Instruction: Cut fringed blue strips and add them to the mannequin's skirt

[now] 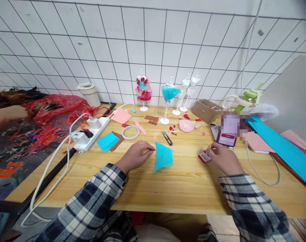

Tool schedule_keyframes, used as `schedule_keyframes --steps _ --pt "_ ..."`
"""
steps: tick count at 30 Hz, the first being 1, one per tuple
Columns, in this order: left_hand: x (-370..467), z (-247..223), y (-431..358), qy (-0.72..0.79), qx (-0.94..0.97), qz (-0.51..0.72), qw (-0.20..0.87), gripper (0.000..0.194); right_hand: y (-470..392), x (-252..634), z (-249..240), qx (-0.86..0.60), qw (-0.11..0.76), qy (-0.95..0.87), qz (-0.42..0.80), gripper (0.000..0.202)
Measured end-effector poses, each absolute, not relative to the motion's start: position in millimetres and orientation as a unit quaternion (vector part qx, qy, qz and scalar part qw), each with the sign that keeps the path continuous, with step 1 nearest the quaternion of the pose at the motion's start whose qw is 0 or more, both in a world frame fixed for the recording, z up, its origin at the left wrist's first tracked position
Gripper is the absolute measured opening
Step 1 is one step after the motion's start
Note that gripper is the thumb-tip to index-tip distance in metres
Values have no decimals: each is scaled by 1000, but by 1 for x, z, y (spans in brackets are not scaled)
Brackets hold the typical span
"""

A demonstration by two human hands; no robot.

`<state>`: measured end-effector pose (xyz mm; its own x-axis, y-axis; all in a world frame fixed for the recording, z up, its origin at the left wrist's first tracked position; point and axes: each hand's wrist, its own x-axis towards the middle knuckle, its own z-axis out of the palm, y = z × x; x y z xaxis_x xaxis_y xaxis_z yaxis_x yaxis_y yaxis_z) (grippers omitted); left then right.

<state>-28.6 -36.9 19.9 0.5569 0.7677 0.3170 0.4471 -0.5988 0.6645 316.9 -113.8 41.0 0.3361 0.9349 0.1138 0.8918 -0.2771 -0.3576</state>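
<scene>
My left hand [137, 155] is closed in a pinch at the left edge of a bright blue piece of crepe paper [164, 156] at the middle of the table. My right hand [224, 158] has its fingers pinched together over a small red and white packet [204, 157]; what lies between the fingertips is too small to make out. Small black-handled thread snips [167, 138] lie just beyond the blue paper. Behind them stands a white mini dress form [164, 120] with a blue ruffled piece on it.
A roll of tape [130, 132], pink paper [121, 116] and a power strip [92, 133] lie left. A decorated dress form [143, 89], a pink bowl [186, 125] and a cardboard box [205, 111] stand behind. A phone [227, 131] is right. Another person's arm [9, 117] reaches in.
</scene>
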Motion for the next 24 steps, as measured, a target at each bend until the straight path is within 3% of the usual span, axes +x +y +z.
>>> schedule_keyframes --steps 5,8,14,24 --pt "-7 39 -20 371 737 317 468 46 -98 243 49 -682 218 -689 -109 19" --pt "2 35 -14 392 729 289 481 60 -73 210 33 -549 247 -777 -185 18" --pt "1 15 -24 393 743 260 476 54 -55 196 10 -391 292 -844 -221 12" --pt "4 16 -29 415 686 278 529 28 -61 200 10 -362 288 -860 -216 16"
